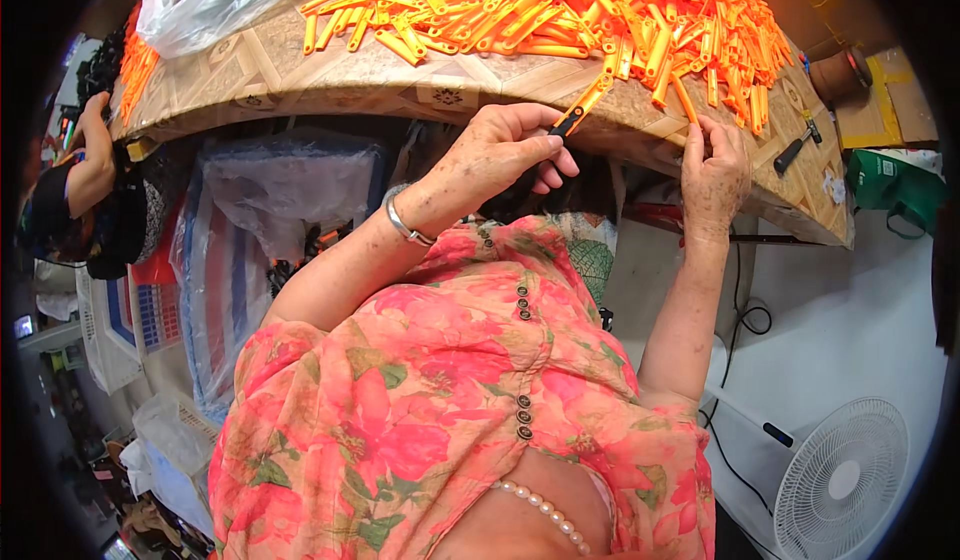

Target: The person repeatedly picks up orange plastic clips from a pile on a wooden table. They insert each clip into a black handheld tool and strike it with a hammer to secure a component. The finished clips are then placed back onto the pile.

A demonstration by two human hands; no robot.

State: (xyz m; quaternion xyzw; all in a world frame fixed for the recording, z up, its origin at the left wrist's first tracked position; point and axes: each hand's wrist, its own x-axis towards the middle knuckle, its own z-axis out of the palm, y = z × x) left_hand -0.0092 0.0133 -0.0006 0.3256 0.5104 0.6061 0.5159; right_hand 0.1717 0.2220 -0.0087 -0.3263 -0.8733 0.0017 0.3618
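Note:
Near the table's front edge, my left hand is closed on a slim orange-and-black plastic handle. Its black end sits between thumb and fingers, while the orange end with a round hole points up and right. To the right, my right hand pinches the near end of a narrow orange plastic piece at the table edge. That piece's far end reaches the large heap of similar orange plastic pieces on the tabletop.
The patterned tabletop curves across the view. A black-handled hammer and a brown spool lie at its right end. Clear plastic bags are at the left. A white fan stands lower right. Another person's hand shows far left.

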